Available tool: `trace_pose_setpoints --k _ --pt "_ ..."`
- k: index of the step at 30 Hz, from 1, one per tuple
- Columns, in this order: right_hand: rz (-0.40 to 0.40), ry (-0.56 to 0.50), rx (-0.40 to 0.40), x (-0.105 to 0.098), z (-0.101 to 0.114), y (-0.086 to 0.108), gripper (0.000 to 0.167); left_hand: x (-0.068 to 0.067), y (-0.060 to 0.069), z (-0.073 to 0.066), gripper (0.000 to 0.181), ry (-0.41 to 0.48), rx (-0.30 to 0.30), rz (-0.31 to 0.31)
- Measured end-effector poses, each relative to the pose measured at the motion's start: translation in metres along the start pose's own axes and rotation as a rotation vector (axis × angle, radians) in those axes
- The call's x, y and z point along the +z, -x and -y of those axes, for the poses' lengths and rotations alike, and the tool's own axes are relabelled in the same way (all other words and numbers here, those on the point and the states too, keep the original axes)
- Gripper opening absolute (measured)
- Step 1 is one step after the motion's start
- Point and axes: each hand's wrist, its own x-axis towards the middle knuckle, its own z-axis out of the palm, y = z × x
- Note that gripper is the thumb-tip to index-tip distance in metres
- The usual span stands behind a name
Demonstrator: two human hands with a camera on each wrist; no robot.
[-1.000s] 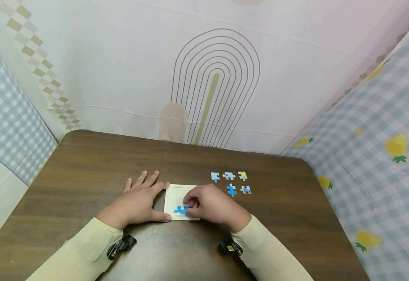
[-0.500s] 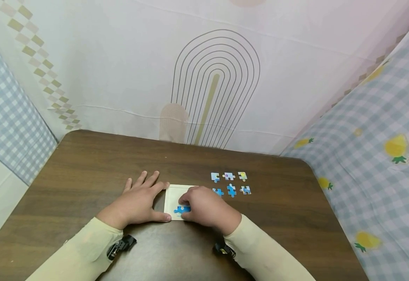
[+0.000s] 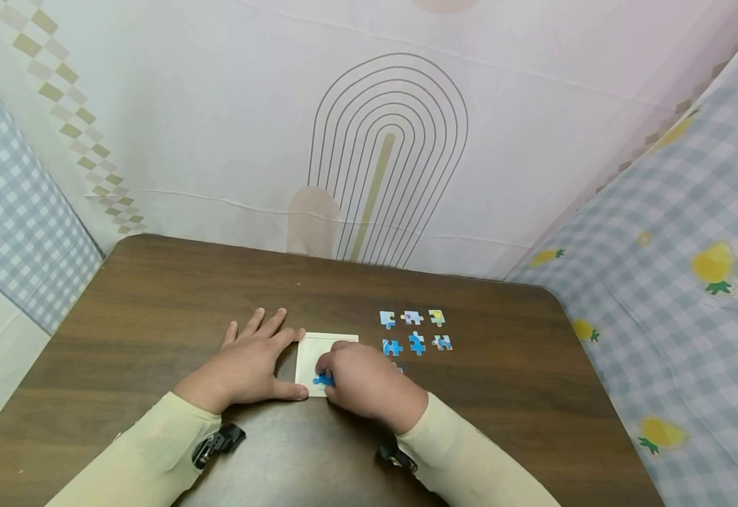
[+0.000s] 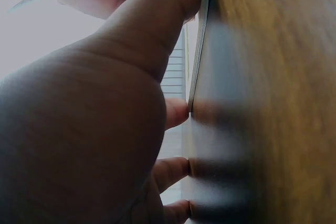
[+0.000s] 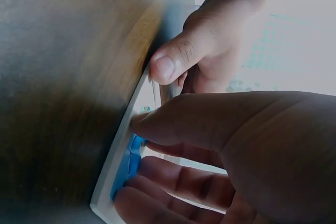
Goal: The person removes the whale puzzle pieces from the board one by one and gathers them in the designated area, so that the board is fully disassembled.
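My left hand (image 3: 248,366) lies spread on the table. Its thumb and index fingertip touch the left side of a small pale square puzzle tray (image 3: 308,348). Over the tray's right part, my right hand (image 3: 369,380) bends its fingers and pinches at a blue jigsaw piece (image 3: 323,379) low in the tray. From the right wrist view, blue puzzle material (image 5: 126,169) sits inside the tray rim, between the thumb and the curled fingers. The right hand covers much of the tray, so how the piece sits there is partly hidden.
Several loose jigsaw pieces lie right of the tray, among them a blue one (image 3: 416,343) and one with yellow (image 3: 436,317). Another piece (image 3: 398,368) peeks out behind the right hand. The brown table (image 3: 502,394) meets patterned cloth at its back and right.
My right hand has shifted left and slightly down over the tray, covering more of the blue piece. Loose pieces behind it have come into sight. The left hand stays put.
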Motion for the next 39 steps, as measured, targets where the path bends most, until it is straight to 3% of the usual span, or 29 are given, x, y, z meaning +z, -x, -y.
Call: trace_pose_setpoints --k 11,24,33,39 --pt "0.042 -0.054 0.042 -0.002 -0.001 -0.004 0.014 0.000 0.000 0.000 0.108 -0.003 0.005 -0.005" --pt "0.012 -0.069 0.062 -0.002 0.003 0.002 0.016 0.000 0.001 -0.001 0.107 0.004 0.003 0.002" --pt "-0.044 -0.136 -0.042 -0.001 -0.002 0.013 0.022 -0.001 0.000 -0.002 0.106 0.011 0.001 -0.004" --pt "-0.027 -0.221 -0.085 -0.006 -0.007 0.016 0.016 -0.001 0.000 -0.002 0.107 0.009 -0.001 -0.003"
